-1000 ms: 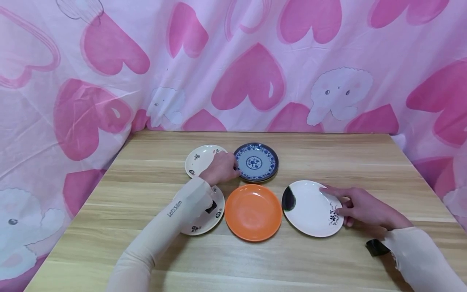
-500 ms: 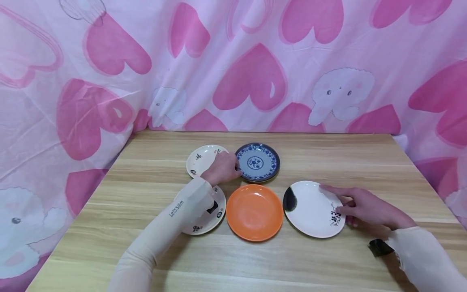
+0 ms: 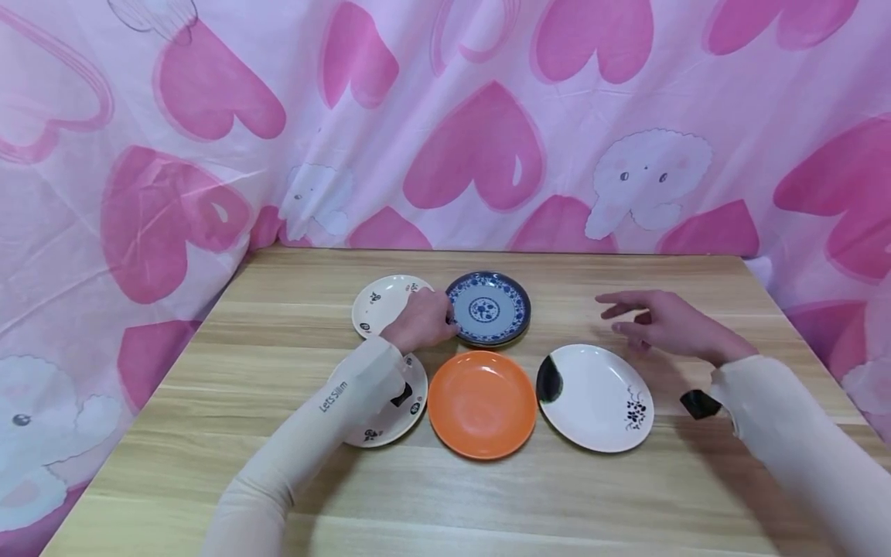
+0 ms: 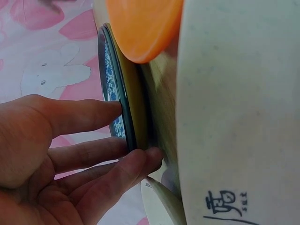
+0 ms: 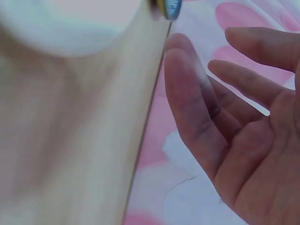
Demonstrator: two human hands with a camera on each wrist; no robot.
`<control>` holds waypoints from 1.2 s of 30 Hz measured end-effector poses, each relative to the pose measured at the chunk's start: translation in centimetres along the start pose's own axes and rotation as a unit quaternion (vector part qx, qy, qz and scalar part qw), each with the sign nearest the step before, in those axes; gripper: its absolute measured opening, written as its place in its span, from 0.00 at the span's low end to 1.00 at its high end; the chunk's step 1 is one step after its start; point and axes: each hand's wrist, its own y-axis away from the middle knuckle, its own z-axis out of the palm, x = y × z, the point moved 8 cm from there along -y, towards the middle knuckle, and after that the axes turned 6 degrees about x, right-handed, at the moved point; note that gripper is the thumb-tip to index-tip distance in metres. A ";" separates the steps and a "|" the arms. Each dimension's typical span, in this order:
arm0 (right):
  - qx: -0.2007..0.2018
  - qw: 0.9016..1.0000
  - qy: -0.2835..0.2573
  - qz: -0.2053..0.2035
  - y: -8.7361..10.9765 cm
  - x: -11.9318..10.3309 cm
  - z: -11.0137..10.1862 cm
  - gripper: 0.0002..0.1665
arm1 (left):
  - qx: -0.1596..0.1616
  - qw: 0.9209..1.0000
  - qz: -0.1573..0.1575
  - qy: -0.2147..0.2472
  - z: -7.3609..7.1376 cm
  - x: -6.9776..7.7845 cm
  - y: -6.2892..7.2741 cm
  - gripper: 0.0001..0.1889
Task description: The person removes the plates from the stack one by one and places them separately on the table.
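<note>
Two stacked plates, the upper a blue floral plate [image 3: 485, 308], stand at the back of the table. My left hand [image 3: 421, 319] grips their left rim; in the left wrist view the fingers [image 4: 89, 117] curl about the edge of the stack [image 4: 125, 89]. A cream plate [image 3: 379, 302] with small black prints lies partly under this hand. Another cream plate [image 3: 390, 425] is partly covered by the sleeve. My right hand [image 3: 654, 321] hovers with loose fingers beyond a white plate [image 3: 595, 398] that bears a black patch and dark flowers. It holds nothing.
An orange plate [image 3: 483, 406] lies between the front cream plate and the white one. Behind the wooden table [image 3: 487, 510] hangs a pink curtain [image 3: 473, 155] with hearts, which also closes off both sides. A black strap [image 3: 699, 404] shows at the right wrist.
My right hand has let go of the white plate's right rim and moved up and away toward the back. My left hand has stayed at the blue plates' rim. The plates have not moved.
</note>
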 end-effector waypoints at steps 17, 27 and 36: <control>-0.071 0.995 0.060 0.026 -7.8 -3.9 2.3 0.28 | 0.006 1.000 0.003 -0.024 0.2 -0.2 0.0 0.10; -0.110 0.988 0.074 0.081 -11.3 -3.6 5.3 0.35 | 0.013 1.000 0.009 -0.011 0.2 -0.3 0.2 0.10; -0.108 0.991 0.021 0.078 -12.9 -3.2 7.0 0.37 | 0.019 1.000 0.016 -0.016 0.4 -0.1 0.1 0.13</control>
